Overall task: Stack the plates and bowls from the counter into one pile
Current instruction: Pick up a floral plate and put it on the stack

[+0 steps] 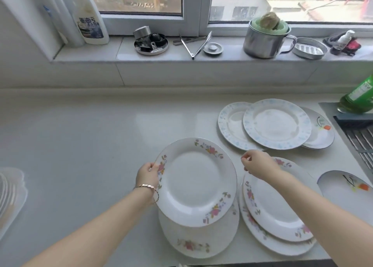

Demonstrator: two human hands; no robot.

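The pale counter takes most of the room before the person, and behind it runs the window sill. At the right edge there is the sink.

Near the front edge one pink-flower plate is held tilted above a second plate of the same pattern, which lies flat on the counter. Just beside them, to the right, two more pink plates lie one on the other. Further back, two blue-rimmed plates overlap, and their right side covers part of an orange-flower plate. Another dish with an orange flower lies near the sink.

The left hand grips the left rim of the tilted plate, with the thumb on top. The right hand hovers over the right pair with loosely curled fingers and, as far as I see, holds nothing.

On the sill stand a white bottle, a metal mug and tongs.
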